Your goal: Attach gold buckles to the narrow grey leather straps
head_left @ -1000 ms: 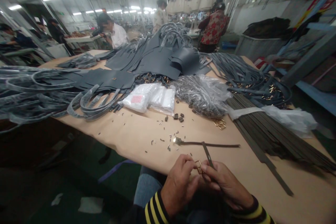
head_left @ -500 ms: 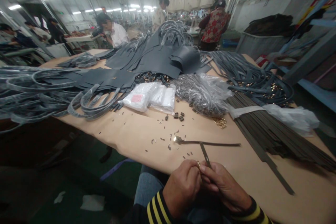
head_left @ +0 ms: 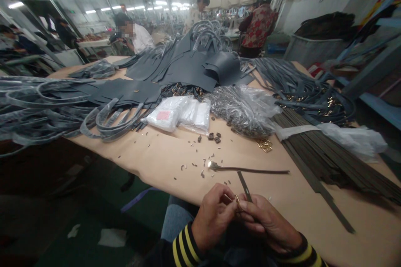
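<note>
at the near edge of the tan worktable, a worker's left hand pinched a gold-toned metal loop between thumb and fingers, while the right hand, fingers closed around a slim dark strap, met the loop at its thumb tip. the strap's slotted end angled up from the grip. just beyond lay a metal-tipped strap; toward the right edge, a banded bundle of dark strips.

Left hand and right hand: both were bare. Sleeves: were dark, ending in cuffs banded black and yellow. Trousers: were blue denim.
</note>
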